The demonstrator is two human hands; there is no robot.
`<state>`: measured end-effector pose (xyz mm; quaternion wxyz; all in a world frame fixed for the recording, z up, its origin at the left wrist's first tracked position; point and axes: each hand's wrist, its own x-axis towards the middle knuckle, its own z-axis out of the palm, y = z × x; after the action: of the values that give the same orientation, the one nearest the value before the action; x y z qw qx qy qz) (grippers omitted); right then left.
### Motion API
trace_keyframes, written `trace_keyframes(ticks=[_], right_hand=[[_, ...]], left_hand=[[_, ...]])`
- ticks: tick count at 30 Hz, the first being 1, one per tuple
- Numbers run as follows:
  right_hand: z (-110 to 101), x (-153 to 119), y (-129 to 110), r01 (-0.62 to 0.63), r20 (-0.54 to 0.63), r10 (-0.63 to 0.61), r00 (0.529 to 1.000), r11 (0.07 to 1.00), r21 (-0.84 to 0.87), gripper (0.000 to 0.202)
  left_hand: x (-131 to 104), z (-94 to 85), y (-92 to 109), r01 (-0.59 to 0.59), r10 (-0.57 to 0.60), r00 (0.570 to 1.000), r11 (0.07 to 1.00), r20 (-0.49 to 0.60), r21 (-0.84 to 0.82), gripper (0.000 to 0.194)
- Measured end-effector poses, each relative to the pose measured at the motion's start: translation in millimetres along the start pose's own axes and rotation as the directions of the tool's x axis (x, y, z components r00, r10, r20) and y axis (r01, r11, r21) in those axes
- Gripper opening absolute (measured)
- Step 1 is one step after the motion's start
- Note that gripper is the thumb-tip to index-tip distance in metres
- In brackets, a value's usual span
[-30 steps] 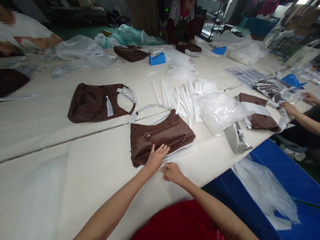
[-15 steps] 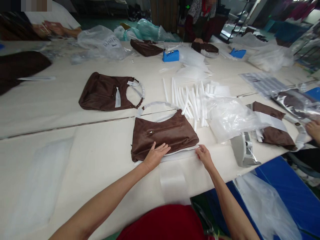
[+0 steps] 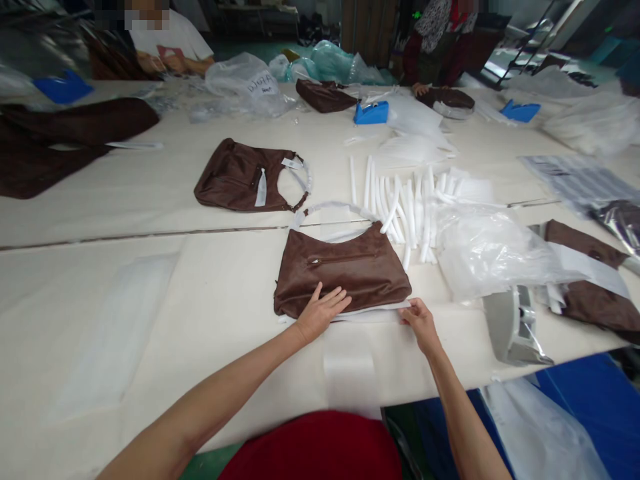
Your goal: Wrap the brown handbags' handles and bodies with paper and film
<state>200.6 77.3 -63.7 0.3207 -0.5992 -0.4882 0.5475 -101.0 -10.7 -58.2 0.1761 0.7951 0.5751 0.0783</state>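
A brown handbag (image 3: 345, 270) lies flat in front of me, its wrapped handle pointing away. My left hand (image 3: 323, 313) rests with fingers spread on the bag's lower edge. At the bag's lower right corner, my right hand (image 3: 419, 321) pinches the end of a thin white sheet (image 3: 373, 313) that sticks out from under the bag. Between my forearms, a translucent white strip (image 3: 350, 373) lies on the table.
Beyond the bag are white rolled sticks (image 3: 400, 207) and a second brown bag (image 3: 240, 177). To the right are clear plastic bags (image 3: 495, 247), a grey tape dispenser (image 3: 515, 327) and a wrapped brown bag (image 3: 590, 280). Two people stand across the table (image 3: 230, 287).
The view has turned slightly left, so most things appear further right. Both hands keep the same hold at the handbag's lower edge.
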Motion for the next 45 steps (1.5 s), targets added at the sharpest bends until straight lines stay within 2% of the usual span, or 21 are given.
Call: trace_keyframes(ticks=[2, 4, 5, 7, 9, 10, 11, 13, 18, 22, 24, 26, 27, 29, 31, 32, 34, 36, 40, 42, 45], right_hand=[[-12, 2, -9, 0.107, -0.108, -0.13, 0.986, 0.974, -0.202, 0.034], [-14, 5, -25, 0.281, -0.159, -0.377, 0.912, 0.86, -0.426, 0.038], [-10, 7, -33, 0.38, -0.095, -0.495, 0.864, 0.763, -0.524, 0.039], [9, 10, -46, 0.578, 0.197, -0.622, 0.757, 0.499, -0.646, 0.04], [35, 10, -47, 0.745, 0.528, -0.585, 0.616, 0.214, -0.632, 0.042], [47, 9, -43, 0.8, 0.649, -0.531, 0.545, 0.098, -0.592, 0.045], [56, 7, -37, 0.832, 0.729, -0.476, 0.492, 0.01, -0.555, 0.048], [67, 5, -20, 0.849, 0.798, -0.405, 0.446, -0.093, -0.521, 0.056], [66, 8, 4, 0.834, 0.808, -0.381, 0.449, -0.146, -0.532, 0.064], [64, 3, -4, 0.858, 0.827, -0.317, 0.464, -0.072, -0.508, 0.07], [61, 1, -17, 0.876, 0.846, -0.252, 0.47, 0.021, -0.481, 0.072], [58, 5, -36, 0.871, 0.846, -0.213, 0.488, 0.168, -0.461, 0.058], [57, 11, -49, 0.85, 0.83, -0.219, 0.514, 0.264, -0.457, 0.044], [63, 34, -78, 0.763, 0.738, -0.289, 0.61, 0.466, -0.448, 0.031], [80, 70, -108, 0.657, 0.59, -0.356, 0.725, 0.614, -0.437, 0.033], [93, 91, -121, 0.607, 0.525, -0.356, 0.773, 0.655, -0.449, 0.031], [125, 134, -143, 0.492, 0.45, -0.262, 0.854, 0.689, -0.533, 0.026], [159, 172, -156, 0.381, 0.392, -0.15, 0.908, 0.688, -0.618, 0.027], [212, 220, -158, 0.252, 0.305, -0.052, 0.951, 0.7, -0.668, 0.04], [225, 233, -153, 0.201, 0.285, -0.002, 0.958, 0.715, -0.67, 0.041], [230, 248, -145, 0.164, 0.312, 0.057, 0.948, 0.753, -0.637, 0.027]], left_hand=[[-2, 6.1, 0, -0.013, 0.014, 0.999, 1.0, -0.041, 0.023, 0.067], [-3, 11.9, -2, -0.037, 0.041, 0.996, 0.998, -0.077, 0.051, 0.064], [-3, 14.7, -3, -0.049, 0.055, 0.994, 0.997, -0.096, 0.067, 0.062], [-4, 19.7, -5, -0.069, 0.082, 0.988, 0.993, -0.133, 0.1, 0.058], [-7, 22.7, -5, -0.08, 0.098, 0.985, 0.989, -0.14, 0.128, 0.058], [-10, 23.0, -4, -0.081, 0.099, 0.986, 0.987, -0.132, 0.138, 0.06], [-12, 22.3, -2, -0.077, 0.095, 0.988, 0.986, -0.118, 0.145, 0.062], [-17, 18.0, 4, -0.069, 0.082, 0.992, 0.987, -0.091, 0.144, 0.063], [-13, 5.3, 13, -0.106, 0.129, 0.978, 0.984, -0.167, 0.141, 0.052], [-5, 15.5, 10, -0.044, 0.106, 0.973, 0.957, -0.205, 0.285, 0.057], [-5, 24.6, 9, -0.019, 0.093, 0.974, 0.942, -0.205, 0.334, 0.058], [-7, 31.9, 9, -0.007, 0.09, 0.972, 0.933, -0.216, 0.359, 0.059], [-8, 34.2, 9, -0.006, 0.095, 0.97, 0.93, -0.224, 0.367, 0.059], [-10, 36.7, 9, 0.006, 0.094, 0.965, 0.926, -0.246, 0.378, 0.059], [-11, 37.3, 9, 0.013, 0.088, 0.965, 0.925, -0.246, 0.379, 0.061], [-12, 37.3, 8, 0.014, 0.079, 0.969, 0.928, -0.235, 0.372, 0.062], [-13, 37.2, 8, 0.012, 0.064, 0.977, 0.936, -0.204, 0.352, 0.064], [-14, 37.1, 8, 0.006, 0.064, 0.98, 0.94, -0.191, 0.342, 0.065], [-15, 35.1, 8, 0.004, 0.087, 0.972, 0.924, -0.22, 0.383, 0.067], [-15, 32.8, 9, 0.006, 0.093, 0.969, 0.917, -0.23, 0.4, 0.068], [-15, 29.4, 9, -0.008, 0.114, 0.965, 0.913, -0.235, 0.408, 0.07]])
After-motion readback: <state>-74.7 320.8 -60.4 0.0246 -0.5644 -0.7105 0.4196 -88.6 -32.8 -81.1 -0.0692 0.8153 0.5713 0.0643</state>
